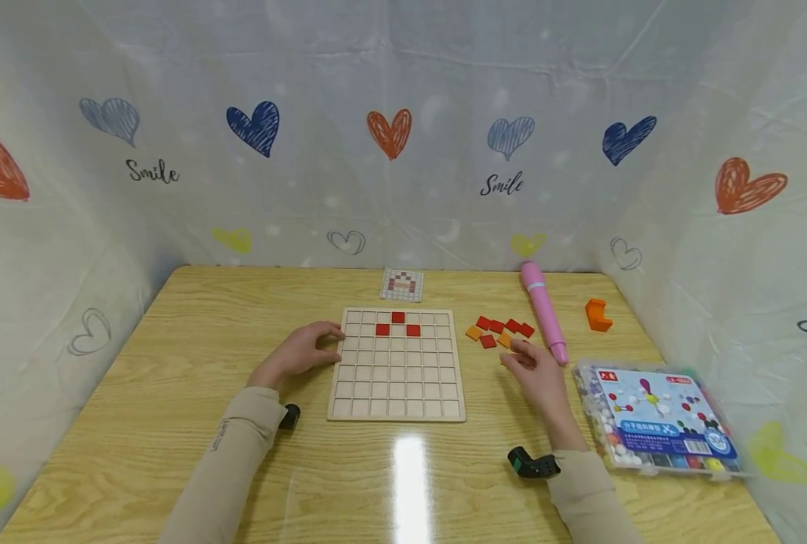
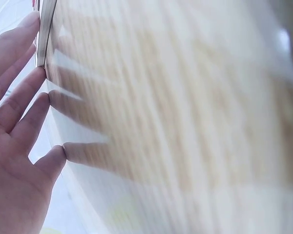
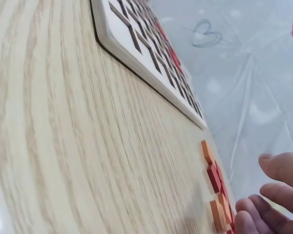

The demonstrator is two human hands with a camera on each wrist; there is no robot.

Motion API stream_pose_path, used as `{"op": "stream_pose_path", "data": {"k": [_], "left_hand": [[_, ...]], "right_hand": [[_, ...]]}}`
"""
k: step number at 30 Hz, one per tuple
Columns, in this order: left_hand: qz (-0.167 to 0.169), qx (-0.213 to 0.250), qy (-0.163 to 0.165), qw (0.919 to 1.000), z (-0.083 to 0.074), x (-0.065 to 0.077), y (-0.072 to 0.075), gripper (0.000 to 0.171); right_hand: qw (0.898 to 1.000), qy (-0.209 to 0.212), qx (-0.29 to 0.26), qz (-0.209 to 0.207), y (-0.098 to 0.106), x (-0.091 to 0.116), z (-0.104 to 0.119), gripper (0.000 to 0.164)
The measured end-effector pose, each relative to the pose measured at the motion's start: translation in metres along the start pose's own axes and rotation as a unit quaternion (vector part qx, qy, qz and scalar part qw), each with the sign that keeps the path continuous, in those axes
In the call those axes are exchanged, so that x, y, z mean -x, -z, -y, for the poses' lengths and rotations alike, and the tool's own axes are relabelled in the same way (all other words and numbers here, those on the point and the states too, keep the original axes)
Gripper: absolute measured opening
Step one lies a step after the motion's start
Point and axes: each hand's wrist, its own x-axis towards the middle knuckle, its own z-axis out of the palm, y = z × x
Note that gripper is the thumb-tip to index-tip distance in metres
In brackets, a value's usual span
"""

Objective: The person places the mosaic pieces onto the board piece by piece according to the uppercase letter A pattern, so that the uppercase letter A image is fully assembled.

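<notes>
A pale wooden grid board [image 1: 397, 391] lies on the table, with red square tiles [image 1: 398, 317] in three cells near its top. My left hand [image 1: 299, 349] rests at the board's left edge, its fingertips touching the rim and its fingers loosely extended. To the right of the board my right hand [image 1: 538, 372] hovers with bent, parted fingers beside loose orange tiles [image 3: 217, 217] and red tiles [image 1: 488, 341]. In the right wrist view no tile shows between those fingers. The hand partly hides the near side of the tile group.
Behind the board lies a small printed pattern card [image 1: 401, 285]. A pink marker-shaped stick [image 1: 543, 311] slants past the loose tiles, with an orange plastic piece [image 1: 598, 315] farther right. A clear case [image 1: 665, 415] of small coloured parts sits near the right edge.
</notes>
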Motion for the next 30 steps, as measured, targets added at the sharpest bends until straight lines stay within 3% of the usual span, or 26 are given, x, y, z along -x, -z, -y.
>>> {"op": "stream_pose_path", "data": {"k": [7, 16, 30], "left_hand": [[-0.001, -0.008, 0.0, 1.0, 0.001, -0.001, 0.001, 0.036], [-0.004, -0.015, -0.007, 0.9999, 0.002, -0.002, -0.001, 0.036], [0.003, 0.006, 0.004, 1.0, 0.004, -0.002, -0.001, 0.037]], "right_hand": [[1.0, -0.001, 0.004, 0.02, -0.011, -0.005, 0.005, 0.051], [0.998, -0.008, 0.062, 0.002, -0.019, -0.019, 0.006, 0.053], [0.992, 0.007, 0.124, 0.018, -0.019, -0.03, 0.018, 0.053]]}}
